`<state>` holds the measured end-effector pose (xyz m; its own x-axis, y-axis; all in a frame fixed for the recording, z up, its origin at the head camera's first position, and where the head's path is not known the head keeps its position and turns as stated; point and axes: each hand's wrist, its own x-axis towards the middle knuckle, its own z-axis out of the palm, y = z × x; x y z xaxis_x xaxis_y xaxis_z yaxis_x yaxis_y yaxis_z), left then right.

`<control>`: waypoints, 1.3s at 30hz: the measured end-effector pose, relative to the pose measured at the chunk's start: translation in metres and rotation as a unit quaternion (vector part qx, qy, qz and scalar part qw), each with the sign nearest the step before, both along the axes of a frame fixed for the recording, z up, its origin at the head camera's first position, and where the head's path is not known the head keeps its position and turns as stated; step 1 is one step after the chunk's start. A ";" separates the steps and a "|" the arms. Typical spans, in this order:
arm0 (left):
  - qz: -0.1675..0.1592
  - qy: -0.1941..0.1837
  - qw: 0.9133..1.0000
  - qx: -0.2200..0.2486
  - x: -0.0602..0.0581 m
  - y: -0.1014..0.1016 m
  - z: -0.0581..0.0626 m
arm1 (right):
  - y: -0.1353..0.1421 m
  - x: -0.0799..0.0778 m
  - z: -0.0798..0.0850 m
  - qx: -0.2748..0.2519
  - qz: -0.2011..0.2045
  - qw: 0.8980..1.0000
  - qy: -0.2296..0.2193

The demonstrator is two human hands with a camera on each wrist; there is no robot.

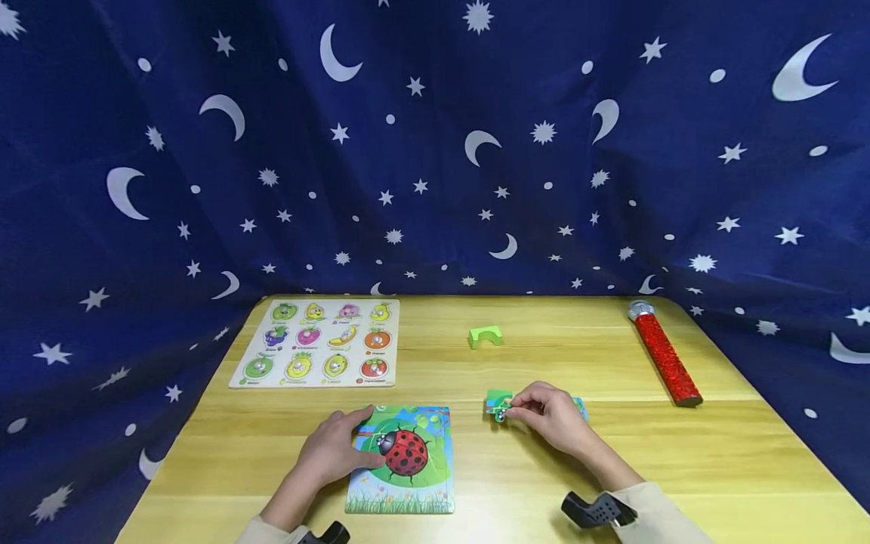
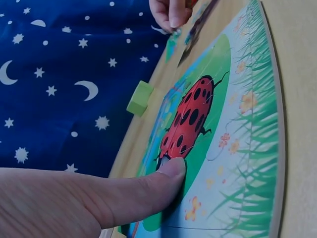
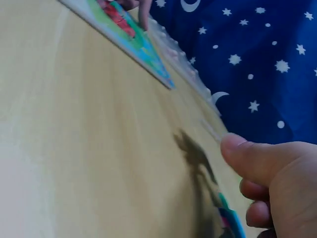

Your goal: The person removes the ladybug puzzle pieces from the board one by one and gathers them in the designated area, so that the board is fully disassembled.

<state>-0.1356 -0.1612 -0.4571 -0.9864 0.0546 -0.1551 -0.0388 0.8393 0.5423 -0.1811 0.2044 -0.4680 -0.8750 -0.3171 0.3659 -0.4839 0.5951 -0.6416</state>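
A square ladybug jigsaw puzzle (image 1: pixel 438 472) lies flat near the table's front. Across its left side rests my left hand (image 1: pixel 331 449), its thumb (image 2: pixel 166 183) pressing on the ladybug's head and the index finger reaching the top left corner. To the right of the puzzle, my right hand (image 1: pixel 553 419) pinches a small puzzle piece (image 1: pixel 500 414) between thumb and fingertips, a black-and-white detail showing on it. A green piece (image 1: pixel 499 394) shows just behind it. More colourful puzzle pieces (image 1: pixel 580 407) lie partly hidden behind the right hand.
A fruit peg board (image 1: pixel 285 381) lies at the back left. A light green arch block (image 1: pixel 485 337) stands at the back middle. On the right lies a red glittery microphone (image 1: pixel 662 355). A dark blue star-and-moon cloth (image 1: pixel 435 151) hangs behind the table.
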 end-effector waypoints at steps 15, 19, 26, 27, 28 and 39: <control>0.006 -0.005 1.000 0.004 0.002 -0.001 -0.001 | -0.011 0.003 -0.007 0.079 -0.019 0.997 0.015; 0.009 -0.002 1.000 -0.004 0.002 -0.002 -0.001 | -0.015 0.004 -0.004 0.116 0.003 0.993 0.006; 0.004 0.000 1.000 0.003 0.001 0.000 -0.001 | -0.019 0.004 -0.004 0.142 -0.011 0.990 0.000; 0.004 0.002 1.000 0.004 0.001 0.000 -0.001 | -0.019 0.004 -0.004 0.142 -0.016 0.990 0.000; 0.005 0.003 1.000 0.004 0.001 0.000 -0.001 | -0.019 0.004 -0.004 0.140 -0.019 0.990 0.000; 0.005 -0.004 1.000 0.003 0.001 0.000 0.000 | -0.020 0.005 -0.005 0.135 -0.030 0.990 0.018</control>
